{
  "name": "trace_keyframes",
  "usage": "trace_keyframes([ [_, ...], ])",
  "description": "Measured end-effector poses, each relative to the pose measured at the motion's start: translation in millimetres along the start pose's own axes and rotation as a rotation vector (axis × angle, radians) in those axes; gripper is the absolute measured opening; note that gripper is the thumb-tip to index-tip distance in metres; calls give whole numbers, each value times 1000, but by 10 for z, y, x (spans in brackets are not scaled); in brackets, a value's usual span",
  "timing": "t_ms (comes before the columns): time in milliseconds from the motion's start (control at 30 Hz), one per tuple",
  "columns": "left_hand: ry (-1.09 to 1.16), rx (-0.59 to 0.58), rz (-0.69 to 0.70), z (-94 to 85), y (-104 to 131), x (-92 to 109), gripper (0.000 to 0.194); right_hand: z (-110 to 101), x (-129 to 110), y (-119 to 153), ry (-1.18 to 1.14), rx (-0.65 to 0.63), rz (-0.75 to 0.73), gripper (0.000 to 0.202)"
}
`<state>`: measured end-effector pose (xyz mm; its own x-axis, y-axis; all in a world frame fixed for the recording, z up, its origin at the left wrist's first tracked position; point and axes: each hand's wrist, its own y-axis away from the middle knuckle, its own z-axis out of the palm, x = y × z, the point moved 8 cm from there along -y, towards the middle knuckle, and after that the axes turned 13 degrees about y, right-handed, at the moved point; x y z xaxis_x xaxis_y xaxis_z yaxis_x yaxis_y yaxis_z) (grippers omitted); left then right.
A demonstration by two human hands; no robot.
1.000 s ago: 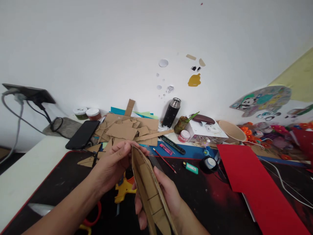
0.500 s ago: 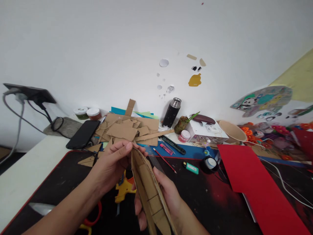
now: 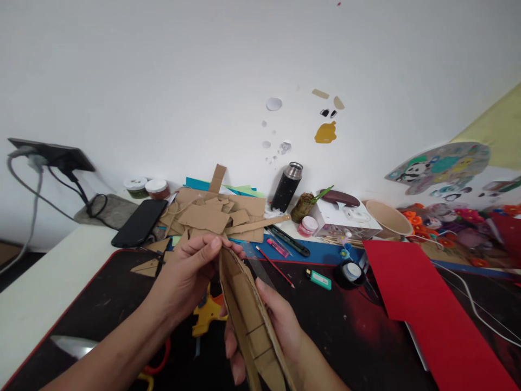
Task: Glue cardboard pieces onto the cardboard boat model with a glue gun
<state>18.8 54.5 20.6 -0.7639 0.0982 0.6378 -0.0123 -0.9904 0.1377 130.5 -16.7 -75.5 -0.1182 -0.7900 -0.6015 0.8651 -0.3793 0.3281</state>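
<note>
A long, hollow cardboard piece (image 3: 254, 326) with pointed tip and pencil lines inside is held up over the dark mat, its lower end cut off by the picture's edge. My left hand (image 3: 195, 271) pinches the far tip between thumb and fingers. Around the sides of the same piece, lower down, my right hand (image 3: 277, 320) is closed, thumb on the right wall and fingertips showing on the left. Beneath my hands lies a yellow glue gun (image 3: 209, 315), partly covered. Scissors (image 3: 77, 346) with red and yellow handles lie under my left forearm.
Cardboard scraps (image 3: 203, 214) are heaped at the back beside a black phone (image 3: 139, 222). A black flask (image 3: 287, 186), a cutter (image 3: 290, 240), a red pencil (image 3: 274, 266) and a green lighter (image 3: 318, 279) sit further right. Red card (image 3: 431, 304) covers the right side.
</note>
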Motion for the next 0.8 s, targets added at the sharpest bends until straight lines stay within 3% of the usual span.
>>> trace_keyframes([
  [367,-4,6,23,-5,15,17,31,4,40,-19,-11,-71,-30,116],
  [800,106,-48,-1,12,-8,-58,30,40,91,-26,17,-52,26,122],
])
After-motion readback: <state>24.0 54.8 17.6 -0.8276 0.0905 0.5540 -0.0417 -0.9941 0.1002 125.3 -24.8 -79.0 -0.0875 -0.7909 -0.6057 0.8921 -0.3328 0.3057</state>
